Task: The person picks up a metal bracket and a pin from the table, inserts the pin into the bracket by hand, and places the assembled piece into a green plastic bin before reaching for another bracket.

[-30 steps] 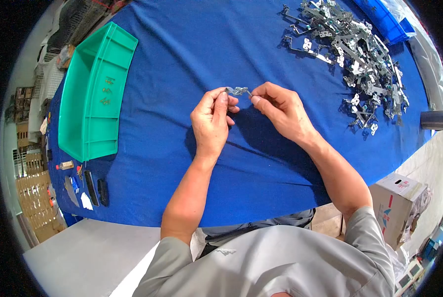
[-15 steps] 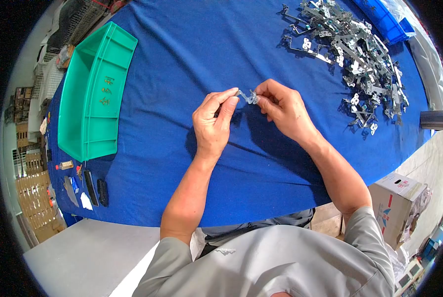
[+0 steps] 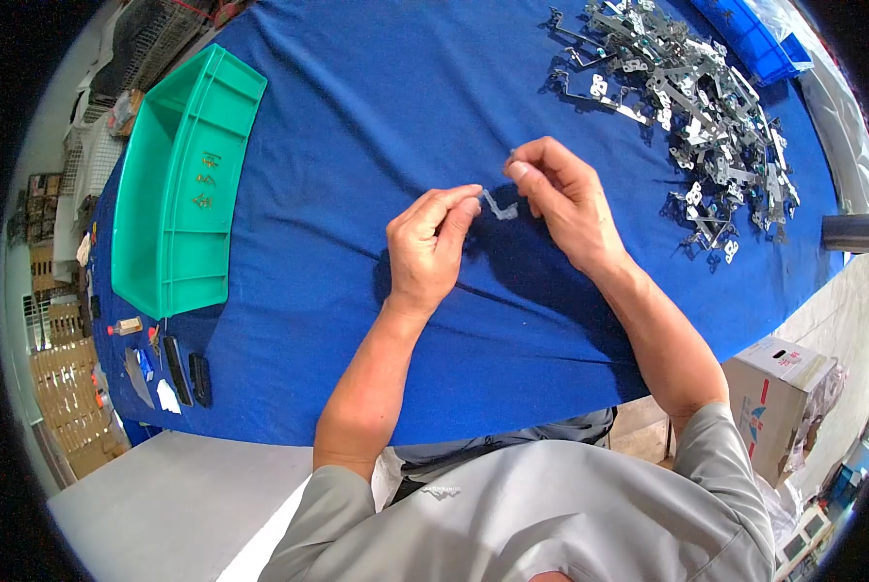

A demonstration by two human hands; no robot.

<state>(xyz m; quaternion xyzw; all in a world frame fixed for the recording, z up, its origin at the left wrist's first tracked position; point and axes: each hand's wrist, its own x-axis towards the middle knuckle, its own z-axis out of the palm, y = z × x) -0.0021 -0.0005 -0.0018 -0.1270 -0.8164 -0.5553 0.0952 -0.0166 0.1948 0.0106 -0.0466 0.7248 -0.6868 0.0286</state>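
The small metal part (image 3: pixel 501 210) is pinched at one end by the fingers of the left hand (image 3: pixel 423 257), over the table (image 3: pixel 289 339); so slight a grip could let it twist or slip. Whether the right hand's (image 3: pixel 578 209) bent fingers grasp anything, I cannot tell; their brushing it might dislodge it

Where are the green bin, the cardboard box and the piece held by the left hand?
Green bin (image 3: pixel 196 264): head view, side wall.
Cardboard box (image 3: pixel 756 412): head view, printed side.
Held piece (image 3: pixel 507 212): head view, free end.
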